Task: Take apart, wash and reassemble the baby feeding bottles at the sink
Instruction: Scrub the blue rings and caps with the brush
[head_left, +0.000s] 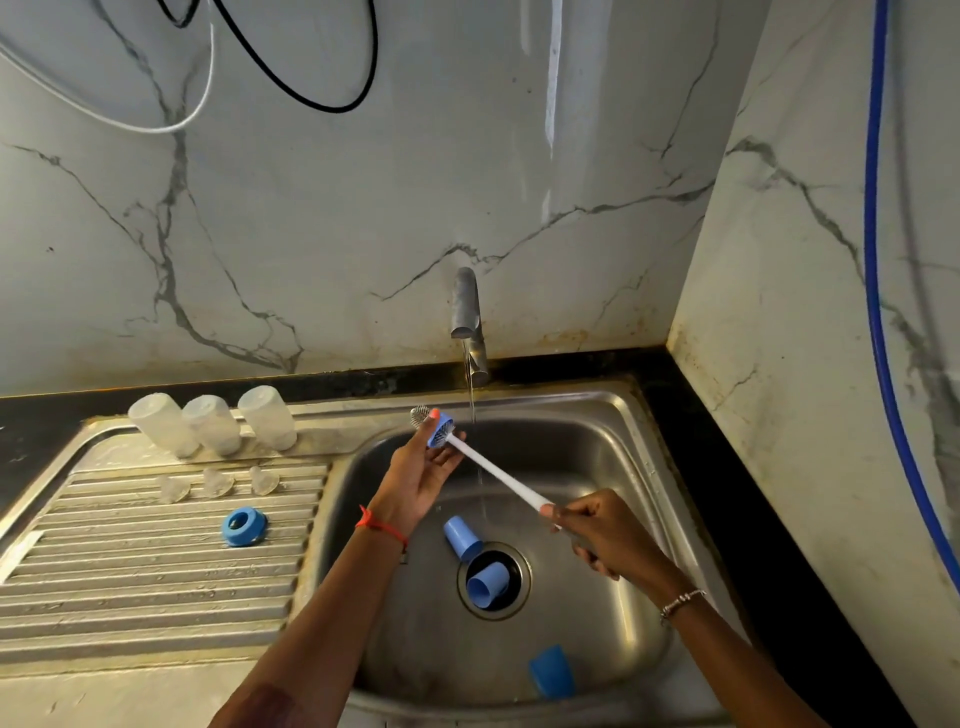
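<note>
Over the steel sink (597, 452), my left hand (415, 478) holds a blue screw ring (441, 430) between thumb and fingers. My right hand (597, 535) grips the white handle of a bottle brush (498, 473), whose bristle head pokes through the ring. A thin stream of water (471, 395) runs from the tap (467, 322) just right of the ring. Three clear bottle bodies (213, 423) stand upside down on the drainboard's far edge, three clear teats (215, 483) lie in front of them, and another blue ring (243, 527) lies nearer.
Three blue caps lie in the basin: one beside the drain (461, 538), one in the drain opening (487, 584), one at the front (553, 673). The ribbed drainboard (130, 587) is on the left. Marble walls stand behind and to the right, with a blue hose (878, 312).
</note>
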